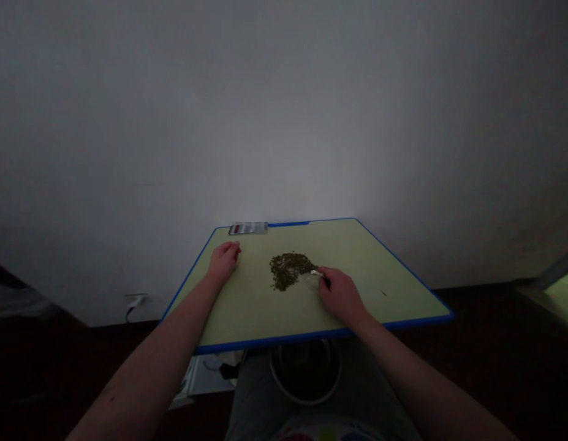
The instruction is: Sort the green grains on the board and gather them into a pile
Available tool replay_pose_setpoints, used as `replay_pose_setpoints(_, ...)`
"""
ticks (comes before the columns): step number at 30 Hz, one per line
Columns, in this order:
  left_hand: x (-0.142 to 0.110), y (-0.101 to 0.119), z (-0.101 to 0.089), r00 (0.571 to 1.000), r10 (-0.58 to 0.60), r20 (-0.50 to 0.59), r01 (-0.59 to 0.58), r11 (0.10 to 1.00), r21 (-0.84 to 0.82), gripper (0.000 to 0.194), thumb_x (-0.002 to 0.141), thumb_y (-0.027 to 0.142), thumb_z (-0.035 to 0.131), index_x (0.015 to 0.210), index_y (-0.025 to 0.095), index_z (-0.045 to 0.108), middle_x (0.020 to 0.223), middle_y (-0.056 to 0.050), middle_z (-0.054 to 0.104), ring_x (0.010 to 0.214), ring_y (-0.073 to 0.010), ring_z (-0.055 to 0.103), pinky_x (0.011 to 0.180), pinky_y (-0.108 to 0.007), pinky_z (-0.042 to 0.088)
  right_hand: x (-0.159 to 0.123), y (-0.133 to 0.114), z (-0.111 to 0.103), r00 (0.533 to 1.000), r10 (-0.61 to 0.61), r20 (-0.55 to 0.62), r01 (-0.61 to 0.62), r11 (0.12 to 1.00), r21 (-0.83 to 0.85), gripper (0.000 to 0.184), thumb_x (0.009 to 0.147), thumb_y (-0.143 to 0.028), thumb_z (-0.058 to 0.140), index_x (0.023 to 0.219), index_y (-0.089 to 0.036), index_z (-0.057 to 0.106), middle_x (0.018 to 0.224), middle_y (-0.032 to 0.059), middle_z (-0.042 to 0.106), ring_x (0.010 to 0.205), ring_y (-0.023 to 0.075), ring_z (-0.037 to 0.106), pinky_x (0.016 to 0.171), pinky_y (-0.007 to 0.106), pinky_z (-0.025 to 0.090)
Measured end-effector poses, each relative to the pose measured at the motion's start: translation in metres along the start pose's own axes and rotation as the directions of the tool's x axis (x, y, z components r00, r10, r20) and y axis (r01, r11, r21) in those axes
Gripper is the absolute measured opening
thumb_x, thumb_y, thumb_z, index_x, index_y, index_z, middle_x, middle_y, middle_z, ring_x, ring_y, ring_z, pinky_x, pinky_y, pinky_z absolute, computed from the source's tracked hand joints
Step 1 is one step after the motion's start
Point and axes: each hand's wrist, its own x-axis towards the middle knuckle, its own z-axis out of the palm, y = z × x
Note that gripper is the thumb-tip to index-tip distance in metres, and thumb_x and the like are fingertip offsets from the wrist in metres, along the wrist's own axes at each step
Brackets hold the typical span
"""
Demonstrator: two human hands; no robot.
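A heap of small dark green dried bits (287, 271) lies in the middle of a pale green board with a blue rim (339, 245). My right hand (341, 295) rests on the board at the heap's lower right edge, its fingers shut on a small white tool (316, 273) whose tip points at the heap. My left hand (223, 260) lies on the board to the left of the heap, apart from it. Its fingers are curled and show nothing between them.
A blurred flat packet (247, 228) sits on the board's far edge. A round dark bowl (306, 370) stands below the near edge, over my grey-clothed lap. A cable hangs at a wall socket (135, 301) on the left, and a white wall rises behind.
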Motion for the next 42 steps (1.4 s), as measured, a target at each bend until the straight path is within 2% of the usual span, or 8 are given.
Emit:
replay_pose_setpoints(6,-0.001,0.004,-0.002,0.999,0.029,-0.018,-0.028,0.998,0.056,0.031,0.073,0.044,0.048,0.057,0.017,0.051,0.044,0.004,0.042,0.040,-0.0084,0.037,0.041,-0.022,0.028,0.001,0.003,0.003,0.999,-0.007,-0.049,0.008,1.000,0.010,0.032,0.079,-0.017,0.043,0.105,-0.014,0.061,0.101,0.0097,0.064,0.092,0.0195,0.057,0.085,0.032,0.041)
replay_pose_setpoints(14,0.003,-0.005,-0.003,0.999,0.038,-0.002,-0.038,0.998,0.051,0.032,0.073,0.045,0.048,0.058,0.017,0.051,0.043,0.004,0.041,0.039,-0.0079,0.036,0.041,-0.021,0.028,0.004,0.001,0.008,0.999,-0.039,0.012,0.038,0.998,0.040,0.033,0.080,-0.017,0.042,0.107,-0.015,0.061,0.100,0.0095,0.065,0.091,0.0191,0.058,0.083,0.031,0.042)
replay_pose_setpoints(19,0.006,-0.010,-0.003,0.999,0.037,0.015,-0.037,0.999,0.038,0.033,0.072,0.047,0.048,0.058,0.017,0.051,0.044,0.004,0.041,0.039,-0.0076,0.035,0.040,-0.021,0.027,0.005,0.000,0.009,0.999,-0.038,0.004,0.038,0.999,0.027,0.033,0.080,-0.018,0.043,0.106,-0.013,0.061,0.100,0.0101,0.065,0.091,0.0189,0.058,0.083,0.030,0.042)
replay_pose_setpoints(27,0.005,-0.007,-0.002,1.000,0.019,0.003,-0.019,0.999,0.031,0.030,0.072,0.044,0.049,0.058,0.017,0.050,0.043,0.004,0.039,0.039,-0.0077,0.034,0.039,-0.022,0.026,0.006,0.002,0.009,1.000,-0.017,-0.020,0.017,1.000,0.009,0.031,0.079,-0.017,0.044,0.105,-0.015,0.061,0.101,0.0089,0.065,0.092,0.0195,0.058,0.085,0.032,0.042)
replay_pose_setpoints(36,0.007,-0.010,-0.001,1.000,0.015,0.018,-0.016,0.999,0.039,0.032,0.072,0.047,0.049,0.059,0.017,0.051,0.044,0.005,0.040,0.038,-0.0077,0.034,0.040,-0.021,0.027,0.008,-0.004,0.012,0.998,-0.059,0.038,0.058,0.998,0.032,0.032,0.080,-0.016,0.043,0.106,-0.016,0.060,0.103,0.0088,0.064,0.093,0.0185,0.057,0.086,0.031,0.041)
replay_pose_setpoints(42,0.007,-0.010,0.000,0.999,0.039,0.003,-0.039,0.997,0.067,0.033,0.072,0.047,0.049,0.058,0.017,0.051,0.044,0.004,0.041,0.039,-0.0073,0.035,0.040,-0.021,0.027,0.009,-0.003,0.014,0.999,-0.039,-0.003,0.039,0.999,-0.020,0.032,0.081,-0.016,0.041,0.106,-0.014,0.060,0.102,0.0099,0.063,0.093,0.0192,0.056,0.087,0.031,0.040)
